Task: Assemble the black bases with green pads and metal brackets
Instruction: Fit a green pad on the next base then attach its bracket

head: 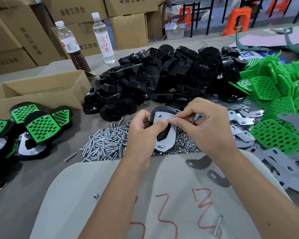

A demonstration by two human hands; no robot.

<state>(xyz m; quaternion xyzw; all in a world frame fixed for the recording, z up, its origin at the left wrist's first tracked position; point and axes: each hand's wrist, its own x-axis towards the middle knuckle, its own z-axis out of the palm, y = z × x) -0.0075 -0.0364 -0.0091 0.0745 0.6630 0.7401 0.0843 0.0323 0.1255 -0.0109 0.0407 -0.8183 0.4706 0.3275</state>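
1. Black base (162,134) with a metal bracket (164,118) laid on its face is held upright between both hands, above the heaps of bolts (107,142) and nuts (185,145).
2. Left hand (141,133) grips the base's left edge, thumb pressed on the bracket.
3. Right hand (207,123) pinches something small at the bracket's upper right corner; what it is cannot be told.
4. Open cardboard box (41,94) stands to the left; its contents are hidden.
5. Finished bases with green pads (41,128) lie before it.
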